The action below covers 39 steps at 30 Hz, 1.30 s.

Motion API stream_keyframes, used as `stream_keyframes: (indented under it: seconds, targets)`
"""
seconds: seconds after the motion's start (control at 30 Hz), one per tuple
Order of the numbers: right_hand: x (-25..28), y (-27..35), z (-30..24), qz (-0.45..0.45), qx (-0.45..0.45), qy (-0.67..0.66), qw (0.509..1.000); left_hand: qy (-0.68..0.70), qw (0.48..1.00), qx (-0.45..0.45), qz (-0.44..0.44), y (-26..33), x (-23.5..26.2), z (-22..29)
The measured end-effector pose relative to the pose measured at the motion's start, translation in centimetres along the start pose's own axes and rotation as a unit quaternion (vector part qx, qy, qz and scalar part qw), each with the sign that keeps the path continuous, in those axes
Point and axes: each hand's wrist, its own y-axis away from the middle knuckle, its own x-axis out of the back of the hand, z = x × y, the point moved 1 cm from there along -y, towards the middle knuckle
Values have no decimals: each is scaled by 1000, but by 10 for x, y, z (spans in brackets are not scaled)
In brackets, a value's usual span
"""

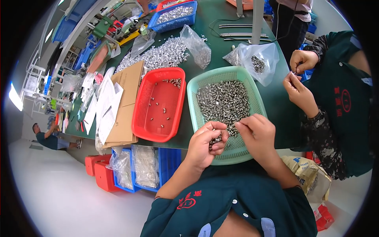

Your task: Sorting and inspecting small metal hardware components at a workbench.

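Note:
My left hand (206,145) is curled around several small metal cylindrical parts (215,141), with more of them showing between the fingers. Close to its right, my right hand (258,134) has its thumb and fingertips pinched together; whatever lies between them is too small to make out. Both hands are over the near part of a pale green plastic basket (192,103). A thick layer of small dark metal cylinders (223,98) fills the basket's far and middle part. Left of it stands a red plastic basket (148,112) with a few similar pieces scattered inside and a small cluster in its far corner.
Papers (111,108) lie on brown cardboard (128,112) at left. Beyond are a heap of shiny parts (164,53), a blue bin (173,17) and plastic bags (260,59). A co-worker's hands (300,75) are at right. Blue crates (167,164) stand below the table edge.

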Motion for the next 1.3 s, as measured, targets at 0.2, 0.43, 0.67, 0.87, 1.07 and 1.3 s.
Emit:
stream_keyframes:
  seconds: [0.2,0.43,0.67,0.87,1.07,1.3]
  targets:
    - [4,1,-10,-7,-50,-112,992,33,997,7,-71,-3,6,-6]
    - [-4,7,-8,-36,-110,-208,971,36,995,14,-87,-1,3,-7]
    - [-5,3,3,-111,-227,-331,909,-28,997,-17,-77,0,-1,-6]
    - [-6,9,1,-95,-138,-249,954,-88,993,-53,-52,-2,-3,-7]
    - [-10,9,9,-96,-299,-407,858,-42,998,6,-54,-3,-3,-6]
    - [-4,2,-1,-57,-89,-192,976,-34,998,41,-35,-8,5,-7]
